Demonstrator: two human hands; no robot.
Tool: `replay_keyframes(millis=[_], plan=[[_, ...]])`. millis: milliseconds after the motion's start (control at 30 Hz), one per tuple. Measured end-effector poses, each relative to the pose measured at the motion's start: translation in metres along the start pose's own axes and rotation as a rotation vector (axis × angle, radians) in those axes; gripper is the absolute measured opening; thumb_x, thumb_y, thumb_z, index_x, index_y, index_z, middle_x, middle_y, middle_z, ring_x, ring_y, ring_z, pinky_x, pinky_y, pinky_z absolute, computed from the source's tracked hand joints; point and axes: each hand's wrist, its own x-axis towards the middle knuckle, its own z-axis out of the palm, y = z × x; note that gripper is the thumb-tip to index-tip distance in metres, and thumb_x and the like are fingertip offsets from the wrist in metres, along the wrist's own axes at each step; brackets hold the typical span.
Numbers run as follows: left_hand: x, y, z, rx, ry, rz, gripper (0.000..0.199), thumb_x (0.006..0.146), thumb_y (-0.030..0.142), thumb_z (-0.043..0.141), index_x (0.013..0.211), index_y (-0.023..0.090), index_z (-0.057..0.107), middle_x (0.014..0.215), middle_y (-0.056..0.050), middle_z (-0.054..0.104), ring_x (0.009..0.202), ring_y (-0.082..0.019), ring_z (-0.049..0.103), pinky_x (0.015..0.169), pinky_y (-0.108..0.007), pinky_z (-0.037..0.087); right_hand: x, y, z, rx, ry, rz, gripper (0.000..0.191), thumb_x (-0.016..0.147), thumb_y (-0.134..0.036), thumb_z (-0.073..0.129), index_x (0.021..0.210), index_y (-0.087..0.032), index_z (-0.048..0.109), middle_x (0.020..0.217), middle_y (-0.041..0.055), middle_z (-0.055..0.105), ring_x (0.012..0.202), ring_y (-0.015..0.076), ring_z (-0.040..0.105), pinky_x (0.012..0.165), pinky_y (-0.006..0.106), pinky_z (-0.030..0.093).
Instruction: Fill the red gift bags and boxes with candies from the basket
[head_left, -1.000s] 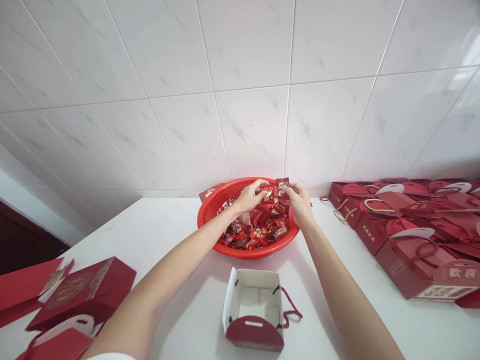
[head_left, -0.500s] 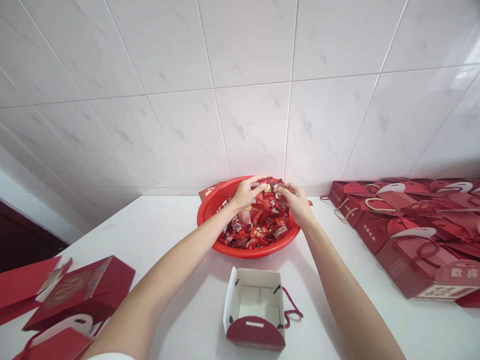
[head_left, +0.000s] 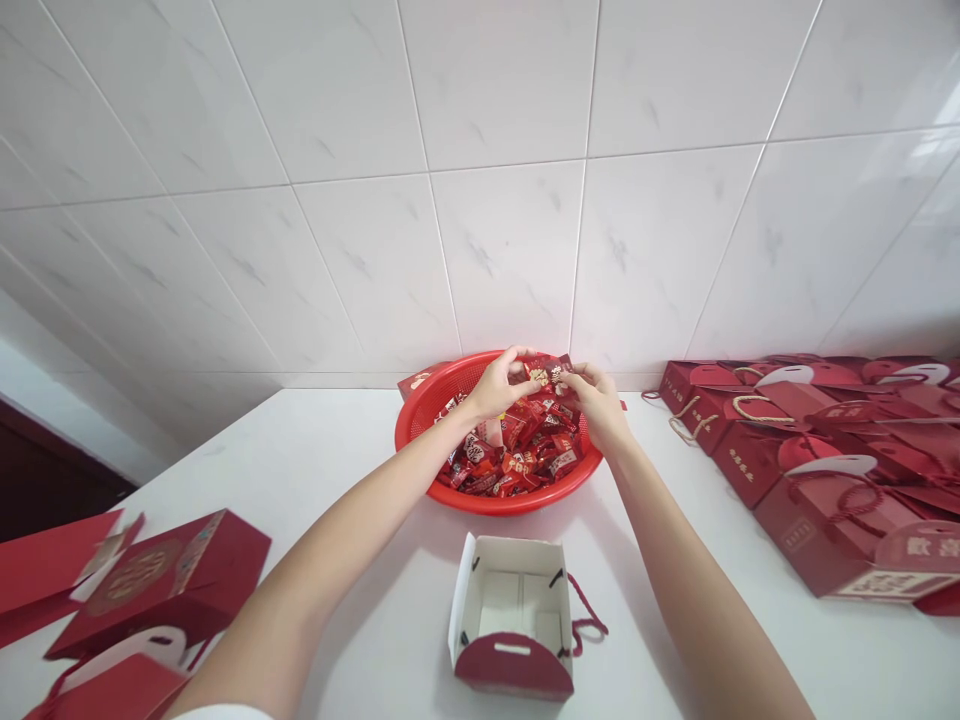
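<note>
Over the far part of a red plastic basket (head_left: 510, 504), my left hand (head_left: 501, 385) and my right hand (head_left: 598, 403) are close together. Between their fingers are red-wrapped candies (head_left: 549, 374) with light printing; both hands are closed on them, though how many each holds I cannot make out. Below the hands, the basket holds a heap of wrapped candies (head_left: 517, 450), mostly red. Nearer to me stands an open gift box (head_left: 514, 665), dark red outside and white inside, with nothing in it and a red cord handle at its right side.
Rows of closed red gift boxes (head_left: 817, 500) with cord handles fill the right side. More red boxes (head_left: 165, 570) stand at the left front. A white tiled wall (head_left: 510, 270) rises behind the white table (head_left: 322, 440).
The candies between my hands have shifted slightly, and the fingertips have come a little closer together. The basket and the open box stay where they were.
</note>
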Motion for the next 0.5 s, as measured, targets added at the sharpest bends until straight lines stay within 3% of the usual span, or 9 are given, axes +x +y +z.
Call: replay_keyframes(millis=[300,400,500], plan=[[-0.0003,-0.0071,0.0,0.092,-0.139,0.017,0.054,0.077,0.036,0.078,0.12,0.018,0.05,0.099,-0.008,0.071,0.095,-0.023,0.07,0.081,-0.034,0.055,0.0002,-0.0001,-0.0021,-0.003,0.03,-0.028,0.025,0.061,-0.038,0.073,0.074,-0.021,0.06,0.069,-0.0024,0.063,0.064,0.0131,0.057,0.06,0.025,0.047],[-0.0008,-0.0088,0.0018,0.082,-0.18,0.04,0.047,0.079,0.037,0.077,0.114,0.019,0.052,0.1,-0.007,0.071,0.099,-0.024,0.069,0.082,-0.034,0.054,-0.0013,-0.0005,-0.0026,-0.026,-0.049,-0.057,0.025,0.061,-0.039,0.074,0.073,-0.021,0.061,0.071,-0.0019,0.065,0.067,0.0136,0.058,0.064,0.026,0.048],[-0.0011,-0.0092,0.0034,0.09,-0.137,0.034,0.045,0.077,0.036,0.078,0.109,0.019,0.052,0.098,-0.006,0.071,0.096,-0.022,0.069,0.081,-0.033,0.054,-0.0021,0.0,-0.0023,-0.077,-0.158,-0.05,0.024,0.059,-0.038,0.075,0.07,-0.021,0.063,0.069,-0.0018,0.065,0.067,0.014,0.057,0.066,0.027,0.047]])
